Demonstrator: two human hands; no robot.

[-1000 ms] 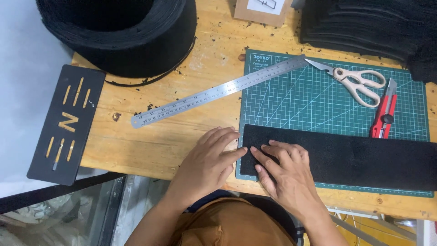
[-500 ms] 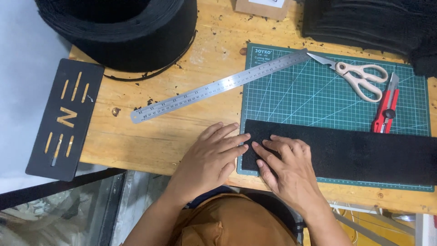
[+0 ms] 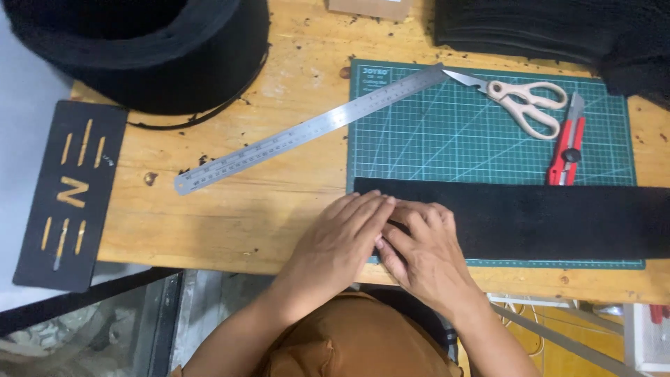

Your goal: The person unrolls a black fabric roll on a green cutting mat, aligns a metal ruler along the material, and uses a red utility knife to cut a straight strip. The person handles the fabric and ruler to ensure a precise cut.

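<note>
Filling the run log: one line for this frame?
left hand: flat on black felt strip | right hand: pressing strip end | strip: on cutting mat | ruler, scissors, knife: untouched

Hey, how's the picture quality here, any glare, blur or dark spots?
Head view: evenly lit and mostly sharp; soft sheen on the steel ruler; the black strip under both hands reads as flat dark with little texture; the black roll at top left is cropped and slightly soft.

I see the felt strip point(image 3: 530, 218) lying across the near edge of the cutting mat point(image 3: 453, 139), my two hands on its left end. On the mat's far right lie scissors point(image 3: 527, 105) and, just right, a utility knife point(image 3: 567, 143). The steel ruler point(image 3: 307, 132) runs from the mat leftward onto the workbench point(image 3: 230, 223); a stencil plate point(image 3: 66, 192) overhangs the bench's left edge.
</note>
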